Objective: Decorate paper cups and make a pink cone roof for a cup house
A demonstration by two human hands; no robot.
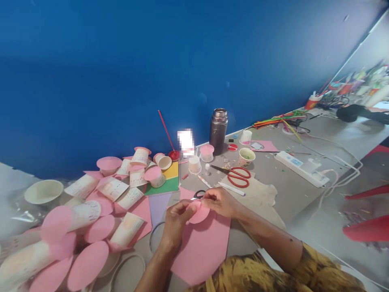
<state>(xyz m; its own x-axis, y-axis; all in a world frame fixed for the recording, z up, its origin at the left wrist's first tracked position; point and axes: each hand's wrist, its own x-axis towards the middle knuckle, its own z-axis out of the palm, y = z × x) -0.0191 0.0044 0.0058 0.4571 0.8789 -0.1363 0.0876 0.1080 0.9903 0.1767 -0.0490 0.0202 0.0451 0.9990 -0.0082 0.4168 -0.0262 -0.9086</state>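
Grey table (288, 190) | both hands' fingers (185, 207) pinched on pink paper disc (199, 213) | black scissors (199, 194) just behind

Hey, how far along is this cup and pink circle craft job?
Done: a pile of paper cups at left already carries pink discs. In hand: the left hand and right hand hold one pink paper circle. Left: bare cups near the flask, plus an uncut pink sheet.

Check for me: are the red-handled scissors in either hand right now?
No, the red-handled scissors lie on the table by the flask, while the left hand and right hand hold a pink paper disc.
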